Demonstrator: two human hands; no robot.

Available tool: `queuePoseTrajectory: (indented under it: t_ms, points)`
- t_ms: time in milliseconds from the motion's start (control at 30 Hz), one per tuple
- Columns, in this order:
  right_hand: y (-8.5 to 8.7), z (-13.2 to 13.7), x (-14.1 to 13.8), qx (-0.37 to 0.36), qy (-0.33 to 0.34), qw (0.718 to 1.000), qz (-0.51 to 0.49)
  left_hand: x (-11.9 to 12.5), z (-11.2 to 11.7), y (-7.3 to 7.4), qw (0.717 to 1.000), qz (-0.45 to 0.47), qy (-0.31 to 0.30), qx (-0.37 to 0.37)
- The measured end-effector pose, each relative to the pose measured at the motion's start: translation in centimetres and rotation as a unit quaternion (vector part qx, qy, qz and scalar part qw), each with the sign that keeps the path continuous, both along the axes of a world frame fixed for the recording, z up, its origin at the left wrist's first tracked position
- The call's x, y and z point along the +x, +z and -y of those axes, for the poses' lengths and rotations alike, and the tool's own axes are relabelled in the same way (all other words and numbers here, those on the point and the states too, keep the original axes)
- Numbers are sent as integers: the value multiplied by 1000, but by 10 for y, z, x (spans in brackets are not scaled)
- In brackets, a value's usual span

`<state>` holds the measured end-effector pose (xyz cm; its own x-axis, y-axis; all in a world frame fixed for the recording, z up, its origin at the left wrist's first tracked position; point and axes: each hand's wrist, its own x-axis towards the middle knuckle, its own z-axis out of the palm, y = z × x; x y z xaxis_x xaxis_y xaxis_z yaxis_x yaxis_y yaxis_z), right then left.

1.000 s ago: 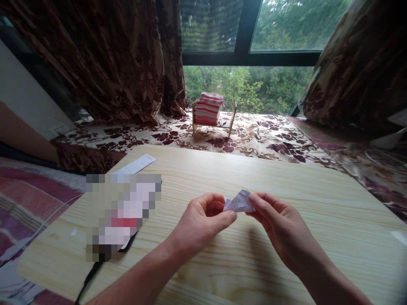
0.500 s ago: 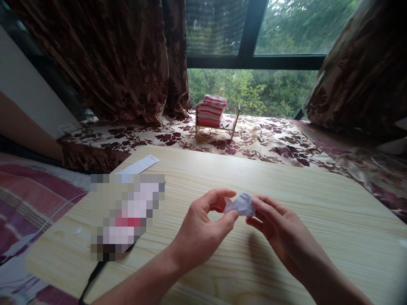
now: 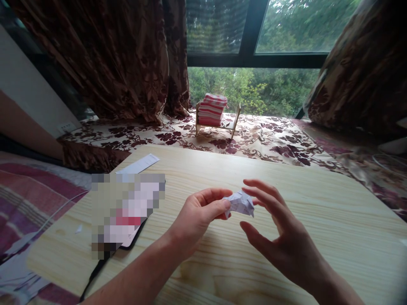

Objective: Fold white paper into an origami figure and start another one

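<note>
A small piece of folded, creased white paper (image 3: pixel 241 203) is held above the wooden table (image 3: pixel 203 169). My left hand (image 3: pixel 200 216) pinches its left end between thumb and fingers. Close by on the right, my right hand (image 3: pixel 276 224) has its fingers spread, with the thumb well apart. Its upper fingers reach near the paper's right end; whether one touches it from behind I cannot tell.
On the table's left lies a phone-like device (image 3: pixel 137 235), largely pixelated, with a black cable (image 3: pixel 93 275). Behind it lies a white paper strip (image 3: pixel 140 164); a paper scrap (image 3: pixel 78 229) is nearer. A small wooden rack (image 3: pixel 235 120) holding folded red-and-white cloths (image 3: pixel 211 111) stands by the window.
My right hand has let go of the paper and spread its fingers. My left hand has closed into a firmer pinch on the paper's left end.
</note>
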<state>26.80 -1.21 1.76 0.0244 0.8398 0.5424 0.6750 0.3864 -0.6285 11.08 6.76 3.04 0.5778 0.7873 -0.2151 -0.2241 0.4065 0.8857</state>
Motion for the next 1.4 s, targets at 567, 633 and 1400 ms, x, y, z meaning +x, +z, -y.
queuePoseTrajectory:
  t_ms: [567, 633, 1400]
  points:
    - [-11, -5, -3, 77, -99, 989, -75, -1, 3, 0, 997, 33, -64, -18]
    - [-12, -6, -4, 76, -101, 988, -86, -1, 4, 1, 996, 11, -84, -5]
    - [-10, -4, 0, 81, -99, 992, -20, 0, 3, -1, 980, -123, -45, 149]
